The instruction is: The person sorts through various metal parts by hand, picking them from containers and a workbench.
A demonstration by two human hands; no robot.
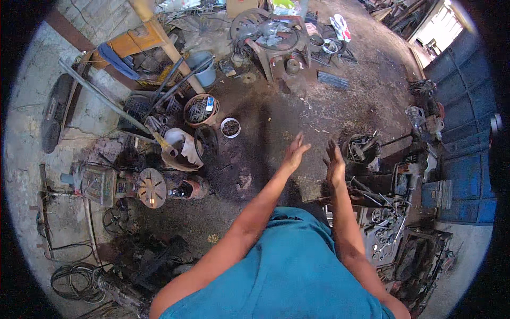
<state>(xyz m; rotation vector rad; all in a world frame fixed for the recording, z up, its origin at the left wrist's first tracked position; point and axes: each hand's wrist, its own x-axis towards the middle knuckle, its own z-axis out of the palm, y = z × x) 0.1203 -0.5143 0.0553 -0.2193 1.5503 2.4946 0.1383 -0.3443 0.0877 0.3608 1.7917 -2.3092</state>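
Two hands (294,154) between metal-filled containers (230,136)

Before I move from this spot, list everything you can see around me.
Round plastic bucket: one, light blue, upper left
Long straight pipe: one, grey, left
Crumpled cloth: one, blue, upper left
Small round tub of metal bits: one, white, left of centre
Round slotted disc: one, brownish grey, left
Plastic bag: one, white and red, top right
Heap of metal scraps: one, dark grey, right of centre
Loose metal tools: several, grey, lower right
Tall panelling: count unclear, blue, far right
Other clutter: too jumbled to count
Shirt: one, teal, bottom centre
Left hand: one, bare, empty, centre
Right hand: one, bare, empty, right of centre
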